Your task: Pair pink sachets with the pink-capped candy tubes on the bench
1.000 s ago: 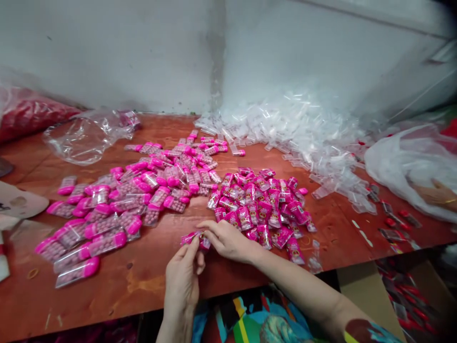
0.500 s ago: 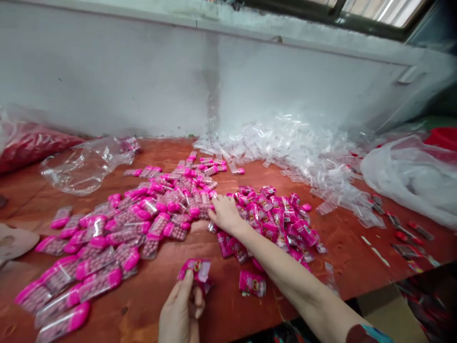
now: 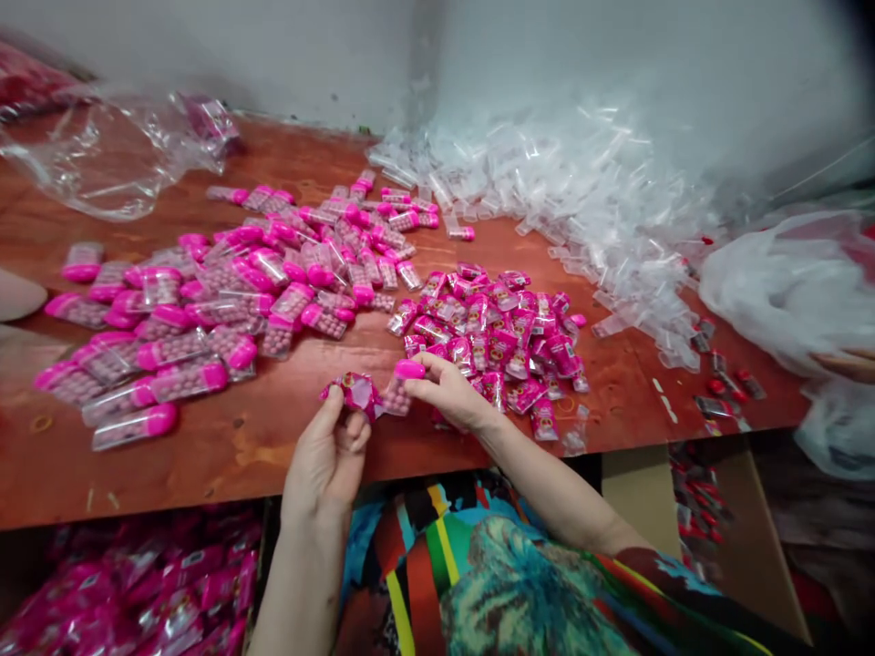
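My left hand (image 3: 334,446) pinches a pink printed wrapper (image 3: 356,394) between thumb and fingers near the table's front. Just right of it, my right hand (image 3: 447,390) grips a small clear candy container (image 3: 397,392) by its pink cap; pale pink balls show inside. The container's lower end meets the wrapper, and I cannot tell how far it reaches in. Behind my right hand lies a heap of pink wrapped packets (image 3: 502,333). Farther left spreads a big pile of unwrapped candy containers (image 3: 225,301), each pink-capped and filled with balls.
Many clear plastic pieces (image 3: 547,182) are heaped along the wall. A clear bag (image 3: 129,150) lies back left, a white bag (image 3: 786,282) at right. Red-and-dark pieces (image 3: 731,387) sit near the right edge. Below the table at left are many pink packets (image 3: 137,592).
My right hand has come back from the pile toward my left hand, now with a candy container in it. The view has tipped downward, showing the packets below the table.
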Tool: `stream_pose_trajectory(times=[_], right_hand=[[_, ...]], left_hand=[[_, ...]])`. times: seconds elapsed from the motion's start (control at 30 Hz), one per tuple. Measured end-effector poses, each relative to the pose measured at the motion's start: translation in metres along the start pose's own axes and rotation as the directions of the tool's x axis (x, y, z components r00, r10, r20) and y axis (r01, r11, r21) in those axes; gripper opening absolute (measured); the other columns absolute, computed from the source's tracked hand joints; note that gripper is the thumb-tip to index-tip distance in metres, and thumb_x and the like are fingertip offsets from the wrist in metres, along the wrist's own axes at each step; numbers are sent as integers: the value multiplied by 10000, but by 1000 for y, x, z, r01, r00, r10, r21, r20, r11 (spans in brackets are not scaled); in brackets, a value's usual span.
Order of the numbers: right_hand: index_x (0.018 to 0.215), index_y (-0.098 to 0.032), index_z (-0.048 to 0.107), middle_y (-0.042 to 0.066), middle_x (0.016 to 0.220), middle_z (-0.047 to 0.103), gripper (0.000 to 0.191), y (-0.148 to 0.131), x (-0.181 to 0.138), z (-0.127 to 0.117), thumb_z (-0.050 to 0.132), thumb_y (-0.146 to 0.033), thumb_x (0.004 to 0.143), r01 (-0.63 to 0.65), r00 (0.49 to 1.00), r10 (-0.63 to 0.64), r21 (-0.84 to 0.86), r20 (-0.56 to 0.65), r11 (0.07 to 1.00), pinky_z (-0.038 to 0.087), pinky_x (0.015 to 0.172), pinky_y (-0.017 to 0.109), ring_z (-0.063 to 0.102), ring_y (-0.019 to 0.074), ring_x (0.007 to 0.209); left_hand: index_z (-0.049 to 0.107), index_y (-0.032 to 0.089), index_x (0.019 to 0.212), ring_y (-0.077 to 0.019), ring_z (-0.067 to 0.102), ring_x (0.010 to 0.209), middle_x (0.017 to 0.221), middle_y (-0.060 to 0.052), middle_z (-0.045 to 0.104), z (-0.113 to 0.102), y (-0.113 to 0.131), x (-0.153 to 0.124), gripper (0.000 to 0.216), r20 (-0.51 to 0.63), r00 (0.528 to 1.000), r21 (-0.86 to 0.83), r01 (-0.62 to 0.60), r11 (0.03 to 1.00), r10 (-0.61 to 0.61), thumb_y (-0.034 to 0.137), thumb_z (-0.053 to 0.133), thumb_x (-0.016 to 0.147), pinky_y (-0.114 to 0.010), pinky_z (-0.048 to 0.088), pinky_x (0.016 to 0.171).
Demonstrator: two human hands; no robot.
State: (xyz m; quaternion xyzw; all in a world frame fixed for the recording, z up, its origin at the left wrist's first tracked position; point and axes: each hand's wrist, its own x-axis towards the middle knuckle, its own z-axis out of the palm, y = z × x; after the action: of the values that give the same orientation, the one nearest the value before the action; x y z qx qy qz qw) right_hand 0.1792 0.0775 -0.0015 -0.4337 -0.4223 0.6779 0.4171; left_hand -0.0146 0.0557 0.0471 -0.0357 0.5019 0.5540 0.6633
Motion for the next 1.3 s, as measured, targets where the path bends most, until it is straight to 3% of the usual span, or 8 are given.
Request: stream_pose_trajectory(times=[0.23,0.37,0.47,0.63,0.83,1.03,1.17,1.3], right_hand=[[1125,-255,742,-37,876,738,607,15,-41,22,1012,-770,953,-65,998,62,125,28,990,736,766,359,784,182,723],[1147,-258,740,-25,903,745,665,18,-44,27,1000,-835,944,-50,999,51,125,-3,991,726,693,338,770,180,725],[1270,-273,714,-45,885,729,714,24,-43,25,1014,-826,932,-41,999,42,125,-3,991,675,621,311,733,171,689],[1548,-313,575,-72,911,713,704,34,-46,19,908,-704,1065,37,998,-37,12,-43,999,571,597,288,659,146,632],[1593,-293,620,-11,1003,782,604,38,-49,20,885,-517,1099,130,979,-171,-298,-116,946,622,833,366,762,206,865],[1451,-298,621,-78,847,646,666,28,-50,22,885,-785,1081,-57,997,63,150,-39,987,413,516,249,509,122,576],[1637,-309,600,-36,933,728,654,21,-55,17,842,-671,1148,44,999,-43,-38,11,998,589,666,285,709,166,720],[1757,-266,549,-3,978,778,597,21,-58,8,667,-550,1245,135,982,-101,-215,161,967,712,878,378,839,226,889]], left_hand=[[667,242,821,-79,365,498,700,42,612,-2,-20,0,414,15,1000,126,-10,992,8,309,1053,954,-223,305,422],[631,274,787,-113,359,479,575,77,449,-5,-34,-2,549,93,995,209,-58,976,40,552,1091,897,-272,343,453],[641,273,792,-122,414,493,573,74,463,-6,-38,-6,600,144,988,256,-95,962,59,625,1125,826,-278,369,479],[754,239,857,-124,491,520,614,40,569,-5,-35,-8,512,160,985,322,-110,940,60,579,1134,809,-261,328,482],[733,208,769,-86,466,514,637,30,619,-2,-41,-9,476,183,983,317,-29,948,-31,389,1167,699,-211,283,467],[789,187,798,-75,450,514,672,17,648,-4,-41,-12,454,266,961,337,-22,941,-73,398,1172,676,-210,262,460],[819,169,807,-79,453,518,650,7,647,-11,-39,-13,532,298,948,392,-14,920,-113,498,1207,650,-210,277,459],[818,167,785,-84,450,531,602,25,598,-15,-39,-12,634,354,921,423,-4,906,-162,617,1235,621,-208,320,468]])
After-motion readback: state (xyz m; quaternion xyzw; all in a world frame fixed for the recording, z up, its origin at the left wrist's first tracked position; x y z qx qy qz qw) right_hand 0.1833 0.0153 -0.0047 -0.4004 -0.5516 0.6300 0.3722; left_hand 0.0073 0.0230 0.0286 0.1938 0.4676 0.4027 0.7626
